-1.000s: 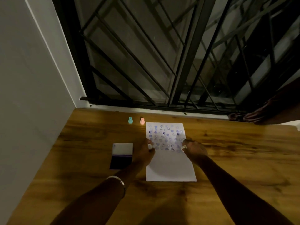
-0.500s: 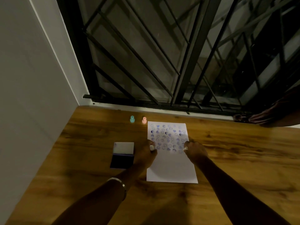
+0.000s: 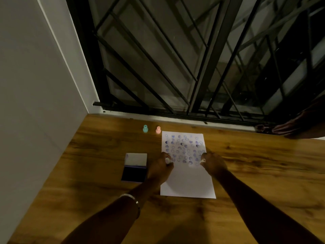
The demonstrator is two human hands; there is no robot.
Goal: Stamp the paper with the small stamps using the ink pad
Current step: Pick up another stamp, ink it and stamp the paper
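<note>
A white paper [image 3: 188,184] lies on the wooden table [image 3: 263,169]; its far half holds several rows of blue stamp marks. My left hand [image 3: 161,169] rests on the paper's left edge, closed around a small pale stamp [image 3: 168,160]. At the right edge, my right hand [image 3: 213,164] grips another small pale stamp [image 3: 203,161] pressed down near the lowest row of marks. The open ink pad [image 3: 134,174], with its dark blue pad and raised white lid, lies just left of my left hand. A teal stamp [image 3: 145,128] and a pink stamp [image 3: 158,129] stand upright beyond the paper's far left corner.
A grey wall [image 3: 35,103] bounds the table on the left. A black metal window grille [image 3: 193,59] runs along the far edge. A brown cloth [image 3: 295,127] lies at the far right on the sill.
Both hands have stayed on the paper's edges with their stamps, shifting only slightly. The camera has tilted a little, so the scene sits lower in the frame.
</note>
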